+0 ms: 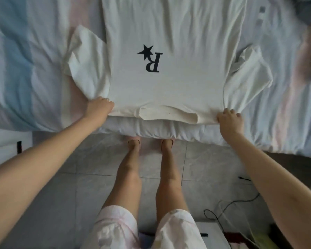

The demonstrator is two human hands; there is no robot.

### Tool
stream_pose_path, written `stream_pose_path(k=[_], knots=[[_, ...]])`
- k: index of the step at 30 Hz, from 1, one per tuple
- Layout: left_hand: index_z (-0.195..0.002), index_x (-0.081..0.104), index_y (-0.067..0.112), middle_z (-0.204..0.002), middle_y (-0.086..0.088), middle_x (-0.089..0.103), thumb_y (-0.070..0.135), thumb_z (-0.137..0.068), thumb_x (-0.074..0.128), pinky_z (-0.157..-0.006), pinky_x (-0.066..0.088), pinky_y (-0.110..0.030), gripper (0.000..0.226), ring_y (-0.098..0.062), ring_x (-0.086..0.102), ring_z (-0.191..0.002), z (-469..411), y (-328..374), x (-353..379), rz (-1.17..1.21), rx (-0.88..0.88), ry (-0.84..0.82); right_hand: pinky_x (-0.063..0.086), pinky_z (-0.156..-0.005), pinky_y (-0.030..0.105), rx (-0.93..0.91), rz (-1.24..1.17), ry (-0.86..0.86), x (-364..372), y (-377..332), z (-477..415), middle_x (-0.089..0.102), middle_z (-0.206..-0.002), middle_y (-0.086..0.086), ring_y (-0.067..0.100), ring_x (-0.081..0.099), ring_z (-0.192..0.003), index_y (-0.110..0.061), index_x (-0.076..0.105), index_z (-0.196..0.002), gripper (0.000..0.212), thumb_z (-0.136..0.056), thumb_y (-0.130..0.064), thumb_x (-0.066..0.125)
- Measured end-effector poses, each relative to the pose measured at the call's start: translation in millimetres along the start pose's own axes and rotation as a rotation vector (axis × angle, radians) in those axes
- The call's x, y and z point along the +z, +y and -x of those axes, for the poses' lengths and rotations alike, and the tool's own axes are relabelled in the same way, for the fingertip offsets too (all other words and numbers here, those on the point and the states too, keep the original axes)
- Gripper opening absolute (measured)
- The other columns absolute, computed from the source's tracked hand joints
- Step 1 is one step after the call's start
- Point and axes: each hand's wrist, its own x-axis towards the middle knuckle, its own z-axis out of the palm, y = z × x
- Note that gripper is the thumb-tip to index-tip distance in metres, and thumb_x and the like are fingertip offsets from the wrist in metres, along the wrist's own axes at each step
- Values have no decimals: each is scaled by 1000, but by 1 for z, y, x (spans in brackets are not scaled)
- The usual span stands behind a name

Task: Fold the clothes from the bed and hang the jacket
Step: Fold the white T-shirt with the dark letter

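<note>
Gripping white T-shirt (169, 87) shoulders, pastel bedsheet (25, 69), grey tiled floor (61, 186)

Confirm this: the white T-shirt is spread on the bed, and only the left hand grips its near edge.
Not only the left hand: in the head view the right hand grips the near edge too. The white T-shirt is spread on the bed.

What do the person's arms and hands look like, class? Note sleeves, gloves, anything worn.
The left arm and right arm are bare: no sleeves, watch or bracelets show. The left hand and right hand wear no gloves; a ring is too small to tell. The shorts are pale pink-and-white.
</note>
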Motion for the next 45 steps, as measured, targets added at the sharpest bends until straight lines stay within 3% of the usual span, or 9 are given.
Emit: stream_pose_path(k=[8, 12, 17, 23, 31, 36, 39, 41, 45], knots=[[-109, 61, 18, -119, -6, 59, 9, -88, 51, -92, 39, -34, 25, -25, 52, -115, -25, 18, 31, 28, -129, -183, 36, -90, 42, 227, -465, 122, 49, -43, 4, 56, -106, 17, 37, 52, -101, -4, 63, -98, 32, -68, 4, 56], [-119, 56, 6, -127, -20, 53, 15, -84, 58, -92, 41, -48, 37, -37, 50, -116, -57, 56, 2, 282, 22, 384, 31, -105, 42, 46, -619, 479, 28, -79, -33, 52, -131, 16, 32, 43, -124, -5, 53, -124, 47, -77, -6, 52], [-148, 28, 25, -159, -7, 17, 48, -87, 32, -107, 18, -64, 65, -38, 15, -144, -158, 68, -32, 159, 280, 458, 18, -117, 43, -385, -466, 563, -22, -107, -143, 31, -154, 9, 26, 25, -142, -14, 30, -148, 57, -93, -24, 38], [-151, 9, 36, -160, 8, 1, 61, -86, 17, -104, 3, -73, 70, -42, 1, -144, -299, 18, -116, 74, 93, 587, 5, -114, 56, -281, -314, 587, -108, -95, -285, 23, -158, 0, 30, 22, -144, -32, 23, -150, 58, -96, -50, 27], [-150, 6, 39, -160, 13, -1, 63, -87, 28, -100, 1, -77, 71, -38, -3, -145, -422, -23, -217, 241, -172, 656, -5, -105, 71, -71, -383, 485, -211, -14, -446, -1, -160, -16, 24, -3, -148, -42, 2, -150, 64, -93, -63, 23], [-150, 9, 38, -160, 11, 4, 64, -79, 26, -100, 3, -78, 77, -36, 3, -145, -445, -25, -231, 222, -259, 700, 1, -112, 60, -188, -541, 615, -224, 18, -464, 22, -157, -6, 24, 16, -145, -29, 26, -148, 56, -96, -48, 28], [-150, 8, 37, -160, 10, 4, 62, -78, 27, -100, 4, -79, 78, -36, 3, -145, -445, -26, -232, 208, -247, 653, 7, -114, 39, 329, -813, 780, -211, 39, -451, 32, -150, 5, 23, 28, -138, -20, 35, -143, 53, -92, -34, 43], [-150, 9, 36, -160, 9, 4, 61, -78, 29, -99, 4, -79, 79, -36, 3, -145, -444, -26, -234, 208, -251, 639, 16, -109, 35, 771, -961, 624, -208, 59, -450, 34, -147, 9, 26, 31, -135, -17, 35, -141, 60, -88, -40, 54], [-150, 14, 34, -160, 8, 6, 57, -77, 31, -99, 4, -79, 79, -37, 4, -145, -442, -24, -238, 220, -244, 598, 38, -80, 28, 780, -1326, 493, -213, 100, -463, 59, -103, 2, 17, 54, -96, -13, 56, -108, 30, -90, -37, 59]])
